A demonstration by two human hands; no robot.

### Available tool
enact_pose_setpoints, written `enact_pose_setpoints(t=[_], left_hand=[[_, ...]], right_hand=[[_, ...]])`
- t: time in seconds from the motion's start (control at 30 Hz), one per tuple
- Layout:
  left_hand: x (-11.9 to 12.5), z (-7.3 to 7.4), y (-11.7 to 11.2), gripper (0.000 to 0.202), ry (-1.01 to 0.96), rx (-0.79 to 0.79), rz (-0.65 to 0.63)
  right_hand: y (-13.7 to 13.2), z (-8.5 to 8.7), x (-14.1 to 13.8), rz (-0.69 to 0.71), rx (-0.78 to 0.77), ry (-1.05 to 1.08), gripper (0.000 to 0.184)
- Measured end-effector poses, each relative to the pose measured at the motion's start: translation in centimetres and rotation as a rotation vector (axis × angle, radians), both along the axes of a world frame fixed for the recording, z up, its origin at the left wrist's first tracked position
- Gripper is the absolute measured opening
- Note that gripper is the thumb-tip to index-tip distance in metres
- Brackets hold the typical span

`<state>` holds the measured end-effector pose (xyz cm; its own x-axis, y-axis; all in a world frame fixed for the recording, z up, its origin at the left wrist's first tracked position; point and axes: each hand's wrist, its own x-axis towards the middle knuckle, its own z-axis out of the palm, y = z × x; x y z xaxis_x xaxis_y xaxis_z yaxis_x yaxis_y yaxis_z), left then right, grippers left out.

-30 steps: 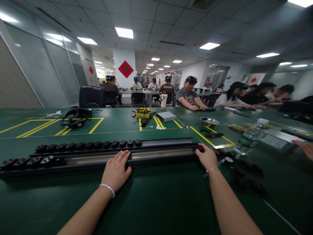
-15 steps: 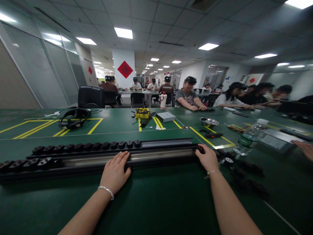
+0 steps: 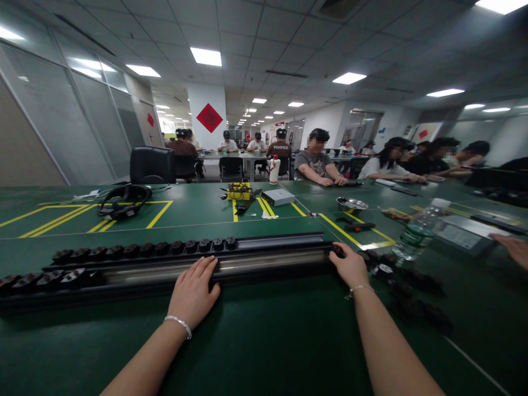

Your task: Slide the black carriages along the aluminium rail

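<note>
A long black rail [image 3: 268, 263] lies across the green table [image 3: 264, 341] in front of me. Several small black parts [image 3: 144, 248] sit in a row along its left half. My left hand [image 3: 193, 291] rests flat on the rail's near edge, fingers stretched out. My right hand [image 3: 350, 267] is at the rail's right end, fingers curled on a small black part [image 3: 337, 250] there.
More loose black parts [image 3: 408, 289] lie to the right of my right hand, behind them a plastic bottle [image 3: 416, 231]. A headset [image 3: 124, 199], a yellow item [image 3: 241, 191], a grey box [image 3: 279, 196] and a metal bowl [image 3: 351, 204] sit farther back. Another person's hand [image 3: 513, 247] shows at the right edge. Several people sit at far tables.
Both hands stay where they were on the rail. Only the view has shifted slightly.
</note>
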<state>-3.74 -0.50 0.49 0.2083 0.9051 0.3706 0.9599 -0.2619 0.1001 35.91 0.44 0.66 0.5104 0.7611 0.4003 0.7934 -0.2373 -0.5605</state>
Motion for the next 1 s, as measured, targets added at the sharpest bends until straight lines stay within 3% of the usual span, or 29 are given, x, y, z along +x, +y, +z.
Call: enact_pose_setpoints(t=[0.8, 1.0], left_hand=[[0.02, 0.07, -0.08, 0.05, 0.027, 0.017, -0.004], [0.0, 0.14, -0.11, 0.049, 0.031, 0.022, -0.002]], right_hand=[[-0.23, 0.32, -0.17, -0.026, 0.008, 0.02, 0.039], [-0.35, 0.52, -0.12, -0.084, -0.061, 0.047, 0.042]])
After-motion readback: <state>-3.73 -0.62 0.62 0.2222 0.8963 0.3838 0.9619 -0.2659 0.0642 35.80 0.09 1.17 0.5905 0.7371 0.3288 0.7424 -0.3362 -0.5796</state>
